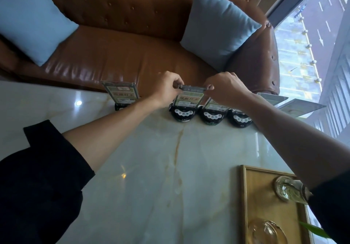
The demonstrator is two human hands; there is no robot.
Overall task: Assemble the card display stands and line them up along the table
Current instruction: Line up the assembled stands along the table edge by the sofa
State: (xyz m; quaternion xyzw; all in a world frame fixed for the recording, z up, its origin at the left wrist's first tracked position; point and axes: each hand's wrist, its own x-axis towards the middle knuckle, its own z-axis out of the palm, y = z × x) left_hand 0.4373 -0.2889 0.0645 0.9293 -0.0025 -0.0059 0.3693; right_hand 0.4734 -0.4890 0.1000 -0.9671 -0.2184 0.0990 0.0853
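Five stands visible along the far table edge [56,99], as far as we can count. Leftmost stand [121,97] sits apart from the rest, card upright in its black base, leaving a gap. Next, left hand [166,88] is pinched shut on the top left corner of the card [190,97], thumb and fingers closed on the edge. That card stands in the round black base [182,114], the one with white buttons on its face. Right hand [225,86] mirrors it, closed on the top right corner. We read the two-corner hold as keeping the card square while it seats in the base slot or gets nudged into line; can't tell whether it's fully seated. To the right, second button base [212,116] touching or just beside the first, its card partly hidden behind the right wrist. Third base [240,119] next, mostly covered by the forearm. Past the arm, two more cards [301,107] lean toward the window, bases hidden. Row runs parallel to the sofa [113,54] side, faces toward us, presumably so they read from this seat. Near right corner: wooden tray [255,196] with a glass [287,188], well clear of the row. Job looks mostly done; gap at left likely still needs closing.
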